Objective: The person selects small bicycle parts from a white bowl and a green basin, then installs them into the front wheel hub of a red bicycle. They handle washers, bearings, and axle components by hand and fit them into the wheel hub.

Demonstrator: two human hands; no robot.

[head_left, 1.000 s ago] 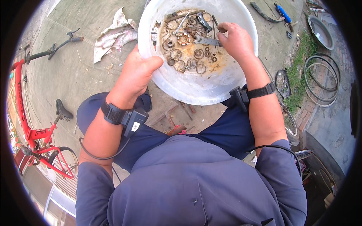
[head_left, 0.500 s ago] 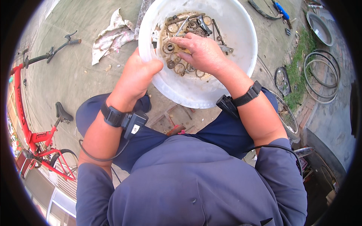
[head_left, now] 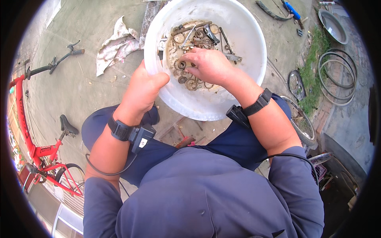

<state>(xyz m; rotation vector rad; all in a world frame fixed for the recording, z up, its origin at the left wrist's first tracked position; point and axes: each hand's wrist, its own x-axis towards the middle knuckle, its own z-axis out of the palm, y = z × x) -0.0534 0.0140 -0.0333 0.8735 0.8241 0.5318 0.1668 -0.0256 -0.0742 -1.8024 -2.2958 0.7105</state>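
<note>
Brown inside the basin [head_left: 252,51], with a ring [head_left: 181,64] just left of the nearer right hand [head_left: 210,66], curled, but cannot tell if pinching anything, and with the left hand [head_left: 143,88] clasping the rim [head_left: 150,49].

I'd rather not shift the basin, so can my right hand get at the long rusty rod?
Probably yes: your right hand is inside the white basin, and the long rusty rod lies mostly uncovered.

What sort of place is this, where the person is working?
Probably an outdoor yard used as a bicycle workshop: there is a red bicycle at the left, grass at the right, and dirty metal parts in the basin.
</note>
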